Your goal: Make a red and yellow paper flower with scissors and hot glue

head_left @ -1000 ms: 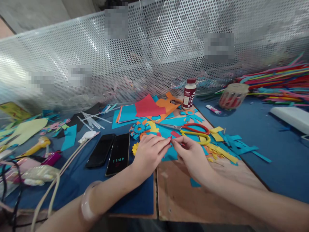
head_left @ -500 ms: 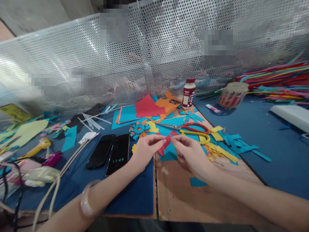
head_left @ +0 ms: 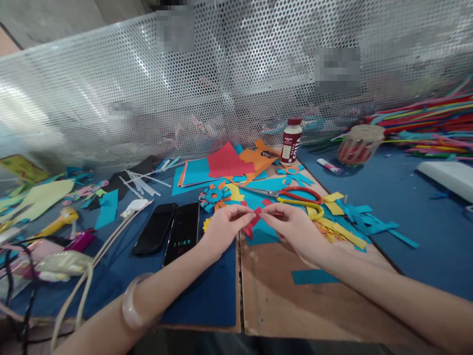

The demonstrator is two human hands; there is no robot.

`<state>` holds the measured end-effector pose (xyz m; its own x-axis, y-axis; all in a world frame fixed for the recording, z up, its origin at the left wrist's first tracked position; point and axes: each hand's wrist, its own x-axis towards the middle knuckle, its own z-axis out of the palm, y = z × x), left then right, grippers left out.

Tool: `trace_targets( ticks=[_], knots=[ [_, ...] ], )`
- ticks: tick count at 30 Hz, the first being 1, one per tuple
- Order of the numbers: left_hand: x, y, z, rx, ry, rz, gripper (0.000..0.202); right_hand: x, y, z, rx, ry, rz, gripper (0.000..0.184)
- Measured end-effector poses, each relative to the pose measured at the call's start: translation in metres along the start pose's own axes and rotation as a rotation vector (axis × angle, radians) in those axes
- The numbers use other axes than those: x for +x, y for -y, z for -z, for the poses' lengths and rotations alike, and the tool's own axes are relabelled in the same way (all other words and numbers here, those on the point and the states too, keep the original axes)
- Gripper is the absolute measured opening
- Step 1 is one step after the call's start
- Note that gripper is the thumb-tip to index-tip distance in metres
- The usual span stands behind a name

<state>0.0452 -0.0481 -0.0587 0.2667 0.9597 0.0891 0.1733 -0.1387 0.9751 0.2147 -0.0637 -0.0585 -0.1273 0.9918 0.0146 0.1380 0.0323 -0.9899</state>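
Observation:
Between my two hands is a small folded piece of red paper (head_left: 249, 229). My left hand (head_left: 226, 228) pinches its left side between thumb and fingers. My right hand (head_left: 291, 227) pinches the other side close by, fingertips nearly touching the left ones. Just beyond lie scissors (head_left: 301, 195) with red and yellow handles, resting on blue paper (head_left: 264, 234). A blue and orange paper flower (head_left: 213, 196) sits beyond my left hand. Yellow paper scraps (head_left: 342, 231) lie beside my right hand.
Two phones (head_left: 155, 229) lie left of my left hand. A Costa bottle (head_left: 291, 141), a glue stick (head_left: 328, 165) and a clear jar (head_left: 360, 145) stand or lie farther back. Cables and a yellow glue gun (head_left: 57, 224) are at left. A perforated metal screen (head_left: 236, 74) rises behind.
Both hands keep their pinch on the red paper, with only slight finger movement. My right hand has shifted a little, showing more of the blue strip beneath its wrist.

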Motion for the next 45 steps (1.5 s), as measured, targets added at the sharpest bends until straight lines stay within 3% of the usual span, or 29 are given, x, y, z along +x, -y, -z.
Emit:
trace_targets(
  ticks=[4,7,12,17,20,26,32,38,45],
  knots=[
    [0.002,-0.006,0.007,0.089,0.053,-0.011,0.025,0.002,0.007,0.002,-0.087,0.011,0.071,0.022],
    [0.008,-0.014,0.022,0.204,0.108,-0.023,0.028,0.008,0.009,0.007,-0.127,0.068,-0.037,0.022],
    [0.019,-0.026,0.067,0.492,0.098,-0.109,0.033,0.026,0.012,0.026,-0.119,0.136,-0.258,0.025],
    [0.011,-0.024,0.093,0.838,0.133,-0.101,0.029,0.048,0.017,0.036,-0.095,0.318,-0.291,0.025],
    [0.004,-0.018,0.094,0.947,0.148,-0.109,0.032,0.062,0.023,0.027,-0.075,0.377,-0.381,0.023],
    [-0.004,-0.006,0.087,1.144,0.218,-0.158,0.044,0.076,0.032,-0.018,0.049,0.462,-0.532,0.033],
    [-0.013,-0.006,0.081,1.252,0.161,-0.084,0.042,0.061,0.023,-0.043,0.158,0.285,-0.576,0.031],
    [-0.017,-0.005,0.084,1.198,0.197,-0.085,0.034,0.035,0.025,-0.054,0.158,0.228,-0.643,0.03],
    [-0.013,-0.009,0.089,0.987,0.194,0.044,0.021,0.032,0.029,-0.064,0.172,0.156,-0.704,0.026]
  ],
)
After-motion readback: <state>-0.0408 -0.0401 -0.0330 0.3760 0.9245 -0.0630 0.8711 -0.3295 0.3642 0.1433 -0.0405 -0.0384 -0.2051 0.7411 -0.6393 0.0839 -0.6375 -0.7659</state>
